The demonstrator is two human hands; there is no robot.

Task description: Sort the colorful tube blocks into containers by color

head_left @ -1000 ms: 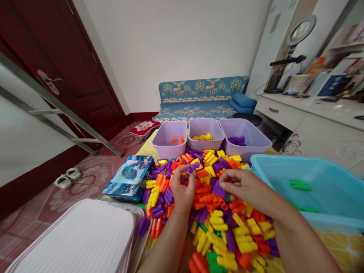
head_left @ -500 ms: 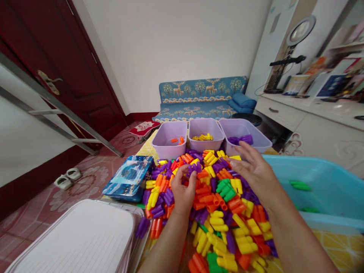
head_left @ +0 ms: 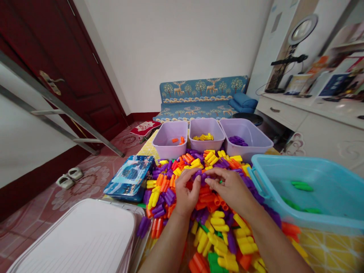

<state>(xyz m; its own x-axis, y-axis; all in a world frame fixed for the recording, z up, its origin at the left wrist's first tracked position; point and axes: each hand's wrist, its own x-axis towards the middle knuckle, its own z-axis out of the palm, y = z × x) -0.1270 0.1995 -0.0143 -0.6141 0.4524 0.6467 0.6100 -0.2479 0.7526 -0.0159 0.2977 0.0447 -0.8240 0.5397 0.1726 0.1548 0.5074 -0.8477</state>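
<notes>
Light-blue plastic bin [head_left: 284,161] at right, green plastic pegs [head_left: 301,185] inside. Multicoloured plastic peg heap [head_left: 218,223] below lilac plastic bin [head_left: 250,142]. Right hand [head_left: 230,189] drawn back from that bin, fingers curled toward left hand [head_left: 186,191] around purple plastic peg [head_left: 203,178]; grip on it unclear.

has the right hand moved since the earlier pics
Yes: the bare right hand moved left, away from the lilac plastic tub of purple pieces, and now sits beside the bare left hand.
</notes>
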